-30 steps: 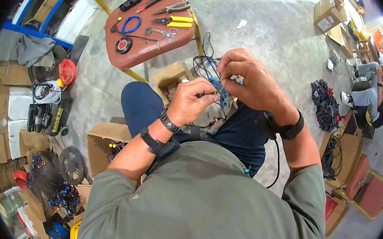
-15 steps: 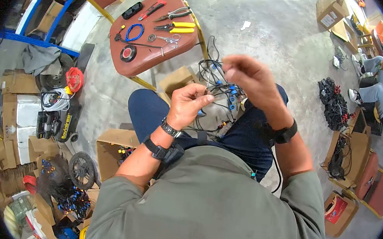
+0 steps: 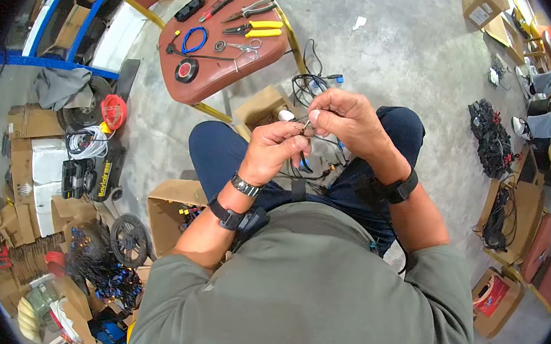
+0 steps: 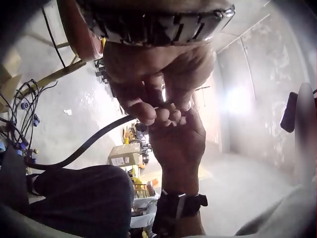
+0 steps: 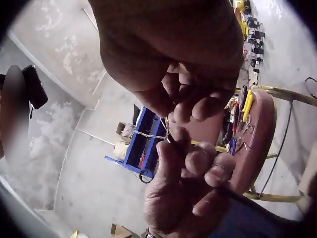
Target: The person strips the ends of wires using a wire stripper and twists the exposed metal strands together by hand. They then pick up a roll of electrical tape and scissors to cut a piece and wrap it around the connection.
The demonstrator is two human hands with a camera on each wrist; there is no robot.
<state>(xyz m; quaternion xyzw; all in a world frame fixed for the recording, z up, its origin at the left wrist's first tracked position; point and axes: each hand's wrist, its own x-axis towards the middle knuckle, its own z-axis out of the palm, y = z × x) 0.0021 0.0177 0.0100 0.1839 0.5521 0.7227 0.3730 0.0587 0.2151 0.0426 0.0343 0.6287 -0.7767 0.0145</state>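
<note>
My left hand [image 3: 267, 150] grips a black cable [image 4: 94, 144] near its end, between thumb and fingers. From the fingertips a short dark wire end [image 5: 170, 139] sticks out, with thin bare strands [image 5: 148, 135] twisted off to one side. My right hand [image 3: 347, 120] meets it from the other side, thumb and forefinger pinching the fine strands. Both sets of fingertips nearly touch above my lap, partly hiding the wire. In the left wrist view the cable bends down from my hand towards a tangle of black cables with blue connectors [image 4: 25, 105].
A red-brown chair [image 3: 194, 84] ahead holds yellow-handled pliers [image 3: 263, 28], scissors [image 3: 247, 48], black tape [image 3: 186, 70] and a blue wire coil [image 3: 194, 41]. An open cardboard box [image 3: 262, 108] stands between chair and knees. Another box [image 3: 170, 201] is at my left. A person sits far right.
Half a second ago my right hand was lifted away, blurred; it has come back to my left fingertips and pinches the strands. My left hand has kept its grip on the cable.
</note>
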